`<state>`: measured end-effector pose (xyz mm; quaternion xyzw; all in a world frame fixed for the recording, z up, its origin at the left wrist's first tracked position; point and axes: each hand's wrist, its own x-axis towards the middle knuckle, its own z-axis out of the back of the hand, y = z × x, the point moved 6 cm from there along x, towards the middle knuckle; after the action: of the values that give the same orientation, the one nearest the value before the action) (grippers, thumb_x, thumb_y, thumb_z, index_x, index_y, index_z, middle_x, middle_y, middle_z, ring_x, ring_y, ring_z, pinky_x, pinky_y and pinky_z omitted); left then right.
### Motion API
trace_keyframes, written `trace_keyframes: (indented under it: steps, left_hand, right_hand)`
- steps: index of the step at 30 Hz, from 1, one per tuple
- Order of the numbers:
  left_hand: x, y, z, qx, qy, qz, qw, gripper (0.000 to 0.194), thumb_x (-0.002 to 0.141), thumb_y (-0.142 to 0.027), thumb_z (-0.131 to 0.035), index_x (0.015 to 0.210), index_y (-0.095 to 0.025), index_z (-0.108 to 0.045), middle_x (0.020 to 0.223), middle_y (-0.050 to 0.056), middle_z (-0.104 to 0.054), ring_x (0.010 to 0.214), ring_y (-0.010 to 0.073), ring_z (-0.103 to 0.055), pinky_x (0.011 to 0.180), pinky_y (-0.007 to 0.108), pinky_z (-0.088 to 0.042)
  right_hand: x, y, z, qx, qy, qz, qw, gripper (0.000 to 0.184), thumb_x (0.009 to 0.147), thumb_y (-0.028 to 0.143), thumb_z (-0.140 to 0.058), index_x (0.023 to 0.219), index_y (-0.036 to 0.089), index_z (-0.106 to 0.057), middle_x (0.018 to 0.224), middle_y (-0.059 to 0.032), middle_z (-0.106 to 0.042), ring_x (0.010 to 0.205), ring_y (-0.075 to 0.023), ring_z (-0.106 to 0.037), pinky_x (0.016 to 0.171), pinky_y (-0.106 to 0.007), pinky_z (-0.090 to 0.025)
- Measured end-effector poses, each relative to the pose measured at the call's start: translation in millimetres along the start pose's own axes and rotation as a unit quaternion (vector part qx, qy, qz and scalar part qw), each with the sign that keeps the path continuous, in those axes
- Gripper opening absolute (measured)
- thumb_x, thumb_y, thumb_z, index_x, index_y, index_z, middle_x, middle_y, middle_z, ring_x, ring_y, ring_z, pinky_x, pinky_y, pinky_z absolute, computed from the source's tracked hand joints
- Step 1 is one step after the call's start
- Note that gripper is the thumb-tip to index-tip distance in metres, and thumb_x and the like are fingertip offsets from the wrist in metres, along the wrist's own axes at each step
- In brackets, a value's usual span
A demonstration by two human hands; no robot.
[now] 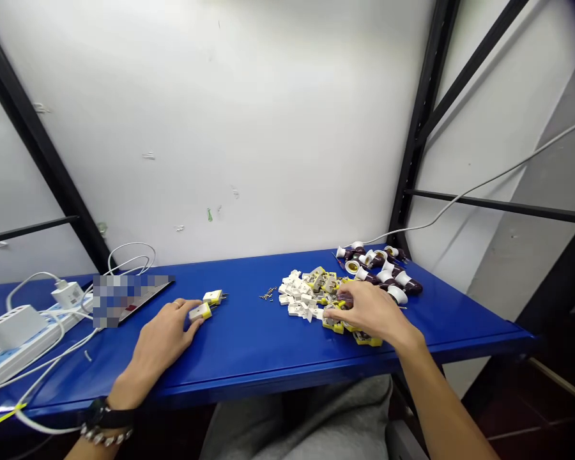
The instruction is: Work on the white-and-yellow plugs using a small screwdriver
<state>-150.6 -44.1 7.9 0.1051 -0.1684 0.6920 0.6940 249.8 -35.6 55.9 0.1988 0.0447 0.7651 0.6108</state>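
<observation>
My left hand [167, 337] rests on the blue table at the left, its thumb and fingers closed about a white and yellow plug [200, 312]. Just beyond it lies a second white and yellow plug [213, 297], its pins pointing right. My right hand [371, 312] reaches over a heap of yellow and white plug halves [333, 324], thumb and index finger apart and touching the heap. Its other fingers are partly hidden. White plug covers [297, 294] are piled left of that hand. Small screws [269, 294] lie scattered between the two hands.
Several dark lamp holders with white rims [386, 273] are heaped at the back right. A white power strip [33, 332] with cables and a partly blurred flat object [146, 298] occupy the left. Black metal posts [414, 128] and a white wall bound the blue table [249, 348].
</observation>
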Motion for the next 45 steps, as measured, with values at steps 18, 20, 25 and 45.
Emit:
trace_keyframes:
  steps: [18,20,25,45]
  left_hand:
    - [11,-214,-13.7,-0.049,0.040,-0.365,0.929,0.041,0.098,-0.025,-0.059,0.138,-0.027,-0.052,0.137,0.007,-0.062,0.118,0.0276,-0.059,0.092,0.040,-0.048]
    - [16,-218,-13.8,-0.035,0.034,-0.366,0.929,0.033,0.097,-0.025,-0.061,0.130,-0.026,-0.059,0.126,0.007,-0.066,0.111,0.0272,-0.061,0.087,0.038,-0.049]
    - [21,-217,-12.8,-0.036,0.036,-0.361,0.931,0.011,0.095,-0.023,-0.062,0.104,-0.023,-0.069,0.110,0.007,-0.068,0.103,0.0258,-0.064,0.081,0.035,-0.049]
    - [-27,-134,0.0,-0.343,0.113,-0.220,0.906,0.030,0.101,-0.026,-0.047,0.112,-0.027,-0.076,0.117,0.003,-0.074,0.106,0.0207,-0.067,0.095,0.031,-0.051]
  right_hand:
    - [-10,25,11,0.067,-0.040,0.048,0.996,0.020,0.070,0.030,-0.070,0.089,0.023,-0.069,0.091,-0.0025,-0.074,0.087,-0.0242,-0.066,0.074,-0.030,-0.044]
    - [-14,32,5,0.072,-0.002,0.083,0.994,0.024,0.068,0.031,-0.073,0.091,0.023,-0.070,0.091,-0.0019,-0.074,0.086,-0.0239,-0.065,0.074,-0.030,-0.044]
    - [-18,44,-16,0.044,0.088,0.122,0.988,0.023,0.066,0.034,-0.077,0.085,0.023,-0.069,0.085,-0.0014,-0.072,0.079,-0.0225,-0.062,0.068,-0.030,-0.040]
    - [3,75,-73,0.206,0.083,0.192,0.956,0.021,0.080,0.036,-0.077,0.092,0.022,-0.066,0.095,-0.0009,-0.073,0.090,-0.0206,-0.065,0.079,-0.030,-0.046]
